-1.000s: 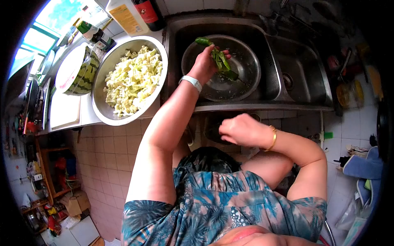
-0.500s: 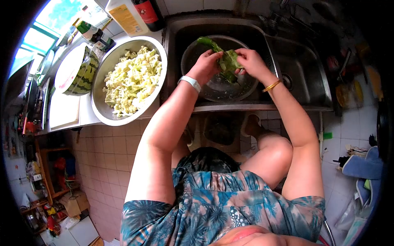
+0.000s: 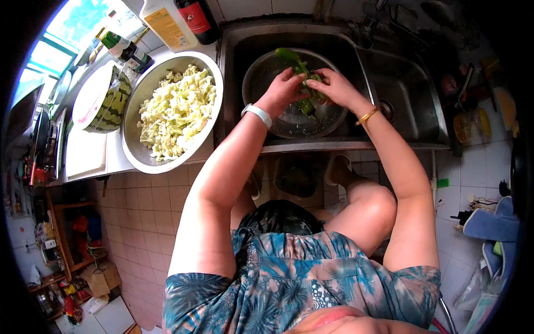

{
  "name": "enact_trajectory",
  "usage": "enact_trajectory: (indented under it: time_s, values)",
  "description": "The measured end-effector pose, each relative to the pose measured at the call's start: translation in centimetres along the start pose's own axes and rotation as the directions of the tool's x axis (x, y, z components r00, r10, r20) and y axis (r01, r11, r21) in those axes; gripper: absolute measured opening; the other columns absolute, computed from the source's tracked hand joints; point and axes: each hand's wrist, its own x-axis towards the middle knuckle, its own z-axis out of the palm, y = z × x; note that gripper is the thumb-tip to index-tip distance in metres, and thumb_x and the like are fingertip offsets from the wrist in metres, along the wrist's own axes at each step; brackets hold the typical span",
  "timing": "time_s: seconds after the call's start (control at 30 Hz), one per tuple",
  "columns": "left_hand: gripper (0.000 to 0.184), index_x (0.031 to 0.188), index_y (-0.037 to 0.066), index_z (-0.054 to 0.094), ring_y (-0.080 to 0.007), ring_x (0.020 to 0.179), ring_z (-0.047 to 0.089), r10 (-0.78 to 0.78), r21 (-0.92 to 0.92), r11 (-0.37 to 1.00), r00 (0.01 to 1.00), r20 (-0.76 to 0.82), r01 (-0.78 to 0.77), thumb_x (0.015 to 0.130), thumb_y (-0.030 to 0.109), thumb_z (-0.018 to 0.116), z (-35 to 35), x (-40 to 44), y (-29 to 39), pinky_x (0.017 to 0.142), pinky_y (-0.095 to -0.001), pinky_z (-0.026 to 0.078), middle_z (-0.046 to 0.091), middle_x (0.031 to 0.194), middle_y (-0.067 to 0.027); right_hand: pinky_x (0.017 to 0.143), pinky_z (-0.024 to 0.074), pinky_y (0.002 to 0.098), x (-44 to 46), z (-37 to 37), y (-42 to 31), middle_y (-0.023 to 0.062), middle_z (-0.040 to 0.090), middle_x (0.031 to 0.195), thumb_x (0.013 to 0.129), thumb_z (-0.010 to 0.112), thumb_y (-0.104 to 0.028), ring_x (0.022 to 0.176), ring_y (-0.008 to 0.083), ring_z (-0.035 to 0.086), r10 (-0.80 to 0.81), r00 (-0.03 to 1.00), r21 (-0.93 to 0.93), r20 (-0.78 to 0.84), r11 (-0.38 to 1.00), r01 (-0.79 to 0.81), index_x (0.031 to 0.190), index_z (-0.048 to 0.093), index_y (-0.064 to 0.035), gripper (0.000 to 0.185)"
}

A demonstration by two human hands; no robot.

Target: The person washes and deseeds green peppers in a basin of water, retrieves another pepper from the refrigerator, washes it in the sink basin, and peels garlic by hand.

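Right hand [image 3: 340,91] nearer left hand [image 3: 278,93], green vegetable [image 3: 301,68] between fingers [image 3: 320,85].

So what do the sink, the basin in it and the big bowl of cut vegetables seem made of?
The sink is probably stainless steel, dull grey with a soft sheen along its rim. The basin looks metal, likely stainless too, smooth with pale reflections inside. The big bowl seems metal, satin silver-grey with a bright rim, though glare leaves which metal open.

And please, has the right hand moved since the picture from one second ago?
Yes: the right hand moved forward, from the near side of the sink's front edge to beyond it, over the metal bowl.
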Motion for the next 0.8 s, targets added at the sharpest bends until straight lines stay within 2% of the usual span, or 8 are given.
enact_trajectory:
  time_s: [0.13,0.23,0.27,0.3,0.37,0.47,0.7,0.8]
  values:
    - [0.057,0.146,-0.001,0.024,-0.0263,0.112,0.056,0.018,0.160,0.987,0.998,0.066,-0.028,0.095,0.005,0.047,-0.8,0.4,-0.1,0.095,-0.0425,0.052,0.051,0.128,-0.0147,0.065,0.0556,0.0342,0.6,-0.4,-1.7,0.0184,0.064,0.109,0.088,0.061,-0.034,0.089,0.0222,0.066,0.188,0.960,0.224,0.205,0.946,-0.233,0.118,0.056,0.0073,0.051]
    - [0.055,0.143,-0.003,0.028,-0.0265,0.105,0.061,0.010,0.394,0.919,1.000,-0.018,-0.002,0.093,0.006,0.049,-2.3,1.8,-1.9,0.092,-0.0406,0.052,0.056,0.124,-0.0177,0.072,0.0544,0.0365,4.4,-1.0,2.8,0.0179,0.066,0.102,0.088,0.060,-0.035,0.088,0.0222,0.066,0.275,0.915,0.138,0.294,0.935,-0.326,0.109,0.062,0.0079,0.048]
    - [0.054,0.141,-0.004,0.032,-0.0261,0.102,0.063,0.020,0.552,0.833,0.995,-0.096,0.036,0.092,0.007,0.051,-2.9,2.2,-2.5,0.090,-0.0387,0.052,0.059,0.121,-0.0194,0.078,0.0524,0.0391,6.4,-0.9,5.4,0.0201,0.067,0.099,0.088,0.058,-0.036,0.089,0.0282,0.066,0.284,0.930,-0.178,0.233,0.953,-0.247,0.102,0.064,0.0086,0.047]
    - [0.054,0.141,-0.004,0.032,-0.0261,0.102,0.063,0.022,0.552,0.833,0.995,-0.096,0.035,0.092,0.007,0.051,-3.3,2.4,-2.8,0.090,-0.0387,0.052,0.059,0.121,-0.0194,0.078,0.0524,0.0391,6.3,-0.5,5.3,0.0201,0.067,0.099,0.088,0.058,-0.036,0.089,0.0282,0.066,0.283,0.930,-0.179,0.232,0.953,-0.246,0.102,0.064,0.0086,0.047]
    - [0.050,0.135,-0.004,0.043,-0.0268,0.100,0.065,0.148,0.884,0.466,0.982,-0.120,0.038,0.090,0.012,0.055,-4.0,2.5,-3.2,0.085,-0.0356,0.052,0.064,0.114,-0.0225,0.085,0.0490,0.0405,6.4,0.7,5.3,0.0226,0.066,0.099,0.086,0.059,-0.029,0.095,0.0337,0.065,0.305,0.928,-0.733,0.214,0.678,-0.054,0.102,0.062,0.0081,0.040]
    - [0.043,0.120,-0.005,0.056,-0.0397,0.102,0.061,0.220,0.888,0.459,0.967,-0.131,0.016,0.083,0.017,0.061,-3.7,2.1,-3.3,0.089,-0.0423,0.049,0.063,0.108,-0.0277,0.085,0.0490,0.0433,7.5,4.7,10.2,0.0274,0.064,0.105,0.083,0.061,-0.027,0.098,0.0395,0.063,0.231,0.956,-0.675,0.182,0.737,-0.049,0.103,0.065,0.0061,0.039]
    - [0.043,0.127,-0.002,0.053,-0.0335,0.099,0.065,0.147,0.927,0.364,0.978,-0.151,0.088,0.089,0.017,0.057,-3.1,1.3,-2.3,0.083,-0.0370,0.051,0.064,0.110,-0.0252,0.086,0.0512,0.0441,5.2,4.6,4.8,0.0192,0.066,0.112,0.083,0.064,-0.021,0.104,0.0346,0.064,0.444,0.861,-0.864,0.248,0.503,-0.010,0.105,0.068,0.0006,0.031]
    - [0.043,0.127,-0.003,0.052,-0.0297,0.097,0.065,0.210,0.938,0.339,0.966,-0.151,0.073,0.092,0.021,0.059,-3.8,2.4,-3.1,0.079,-0.0375,0.052,0.065,0.111,-0.0220,0.090,0.0486,0.0443,5.3,2.5,2.8,0.0230,0.062,0.116,0.081,0.067,-0.030,0.107,0.0386,0.060,0.245,0.960,-0.604,0.134,0.788,-0.116,0.115,0.062,0.0006,0.046]
